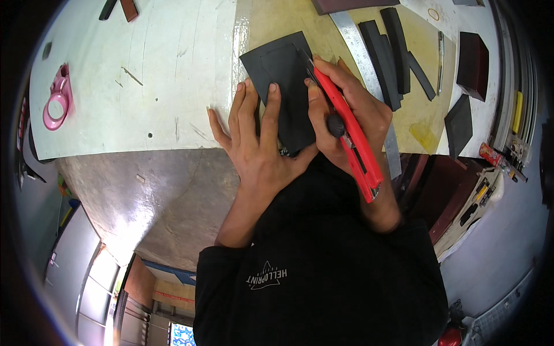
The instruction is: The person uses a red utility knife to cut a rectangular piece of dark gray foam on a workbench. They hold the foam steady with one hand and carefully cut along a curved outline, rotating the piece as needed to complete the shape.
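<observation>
A dark, flat sheet (288,72) lies at the near edge of the table, with faint lines on its upper part. My left hand (257,135) is spread over its left side, fingertips pressing on the sheet and the tabletop beside it. In my right hand (352,101) is a red utility knife (349,127) with a black knob, its fingers wrapped round the handle. The blade points away from me, its tip at the sheet's upper right part. Whether the blade is cutting into the surface, I cannot tell.
A steel ruler (360,52) lies right of the sheet, beside several black strips (395,49). Farther right are a thin pen-like tool (441,63), a dark block (472,66) and a black offcut (459,127). A pink tape dispenser (59,98) stands far left on the white tabletop (173,69).
</observation>
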